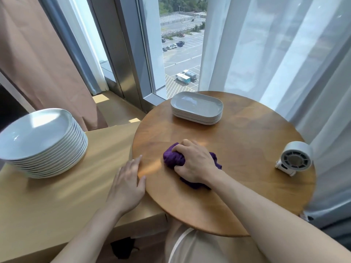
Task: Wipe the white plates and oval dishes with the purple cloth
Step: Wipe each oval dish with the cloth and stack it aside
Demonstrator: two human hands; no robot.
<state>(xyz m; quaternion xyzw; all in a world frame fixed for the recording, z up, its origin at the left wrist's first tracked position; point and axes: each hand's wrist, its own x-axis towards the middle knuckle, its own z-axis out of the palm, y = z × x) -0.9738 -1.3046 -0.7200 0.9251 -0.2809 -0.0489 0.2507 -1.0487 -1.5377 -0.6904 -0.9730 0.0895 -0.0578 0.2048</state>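
Right hand (pixel 193 162) clutches the bunched purple cloth (pixel 173 158) on the table (pixel 247 158). Left hand (pixel 127 185) flat at its rim; oval dishes (pixel 196 108) beyond

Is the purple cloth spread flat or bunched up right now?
Bunched up: the purple cloth sits crumpled under the right hand, which grips it on the round table.

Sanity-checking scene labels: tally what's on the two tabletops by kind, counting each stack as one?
round plate stack: 1
oval dish stack: 1
purple cloth: 1
small white fan: 1
Total: 4
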